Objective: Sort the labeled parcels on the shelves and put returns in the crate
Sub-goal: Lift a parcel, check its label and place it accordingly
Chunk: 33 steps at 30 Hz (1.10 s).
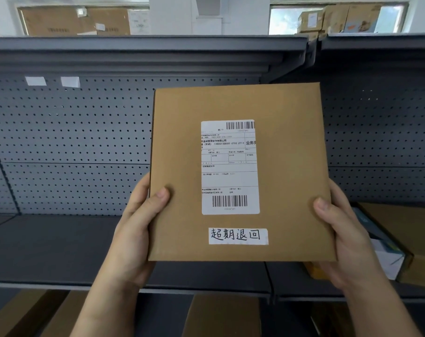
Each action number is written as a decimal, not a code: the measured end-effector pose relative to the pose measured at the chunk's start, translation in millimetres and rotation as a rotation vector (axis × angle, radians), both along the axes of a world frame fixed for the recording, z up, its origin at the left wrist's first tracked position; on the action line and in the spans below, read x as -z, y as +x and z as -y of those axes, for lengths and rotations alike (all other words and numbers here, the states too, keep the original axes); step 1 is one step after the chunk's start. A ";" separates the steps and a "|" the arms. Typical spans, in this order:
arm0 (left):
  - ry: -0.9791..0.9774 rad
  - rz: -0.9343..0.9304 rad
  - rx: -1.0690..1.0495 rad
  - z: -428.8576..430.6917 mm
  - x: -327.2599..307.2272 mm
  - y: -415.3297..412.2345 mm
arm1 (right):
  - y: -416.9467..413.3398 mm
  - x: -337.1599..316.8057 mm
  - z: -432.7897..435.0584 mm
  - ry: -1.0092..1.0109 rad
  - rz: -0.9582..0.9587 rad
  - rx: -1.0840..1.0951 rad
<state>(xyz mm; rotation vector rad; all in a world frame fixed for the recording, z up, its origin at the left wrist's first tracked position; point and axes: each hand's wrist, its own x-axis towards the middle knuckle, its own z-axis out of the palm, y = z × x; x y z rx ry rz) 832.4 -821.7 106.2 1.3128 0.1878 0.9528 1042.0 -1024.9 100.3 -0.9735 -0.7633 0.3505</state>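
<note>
A flat brown cardboard parcel (240,171) is held up in front of a grey shelf (60,251), its broad face turned towards the camera. The left hand (138,227) grips its lower left edge: the thumb (161,194) lies pressed on the front face, while the other fingers are wrapped round behind the cardboard and hidden. The right hand (345,234) grips the lower right edge the same way, its thumb (322,205) on the front close to the edge and the remaining fingers out of sight behind. Between the two thumbs, and reaching well above them, a white shipping label (229,166) with a barcode at top and bottom is stuck upright on the face. Just below the level of the thumbs, between the two palms, a white strip (238,236) bears four handwritten characters, 超期退回. Behind the parcel, beyond the fingers, runs a grey back panel (72,142) full of small holes, with two white tags (36,81) stuck high on it, up and to the left of the left thumb. To the right of the right hand, a few boxes (406,239) lie on the shelf, partly hidden by the hand and wrist. Under both wrists, brown cartons (221,314) sit on the level below. Far above the fingers, stacked packages (340,18) stand on top of the shelving against bright windows.
</note>
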 end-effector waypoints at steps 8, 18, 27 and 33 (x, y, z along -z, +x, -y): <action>0.002 -0.012 -0.020 3.6 1.9 -2.4 | 2.8 3.5 -1.5 0.005 -0.005 -0.021; -0.047 0.017 -0.210 24.8 17.1 -38.7 | 1.0 17.6 -29.6 -0.031 -0.029 -0.190; -0.122 -0.027 -0.706 68.0 37.6 -159.6 | -81.6 42.1 -114.2 -0.163 -0.110 -0.617; -0.173 -0.010 -1.003 106.4 44.7 -251.1 | -183.9 49.8 -164.2 -0.175 -0.074 -0.954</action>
